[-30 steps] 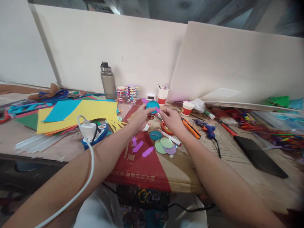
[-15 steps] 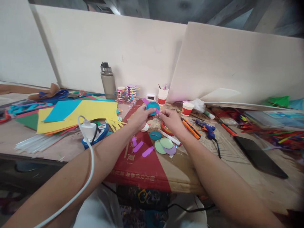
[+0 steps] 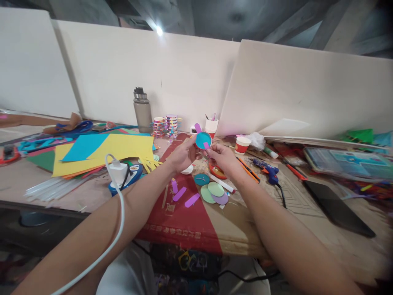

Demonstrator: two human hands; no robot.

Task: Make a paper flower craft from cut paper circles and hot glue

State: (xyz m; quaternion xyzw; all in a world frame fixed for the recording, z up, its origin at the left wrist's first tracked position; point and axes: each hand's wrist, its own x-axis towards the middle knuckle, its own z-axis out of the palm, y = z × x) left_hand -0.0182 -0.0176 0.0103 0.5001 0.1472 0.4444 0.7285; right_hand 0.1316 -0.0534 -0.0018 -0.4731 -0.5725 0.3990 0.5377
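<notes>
My left hand (image 3: 184,155) is closed on the edge of a blue round disc (image 3: 201,140), held up above the table and facing me. One purple paper strip (image 3: 198,128) sticks out from the disc's upper edge. My right hand (image 3: 223,157) pinches a second purple strip (image 3: 206,146), which lies across the disc's lower part. Below the hands, several loose purple strips (image 3: 179,194) lie on red-printed cardboard (image 3: 184,229). A teal disc (image 3: 201,179) rests beside pale green discs (image 3: 215,189) and a purple disc (image 3: 222,199). The tips of my left fingers are partly hidden.
On the left are coloured sheets (image 3: 123,145), a blue power strip (image 3: 130,180) and a white cable (image 3: 123,217). A bottle (image 3: 143,112) and decorated cups (image 3: 171,125) stand behind. To the right lie a box cutter (image 3: 248,170), glue gun (image 3: 270,172), paper cup (image 3: 242,144) and dark tablet (image 3: 337,209).
The disc has tilted more towards me. The strip in my right hand now lies further in over the disc. The whole view has shifted slightly, with the scene lower in it.
</notes>
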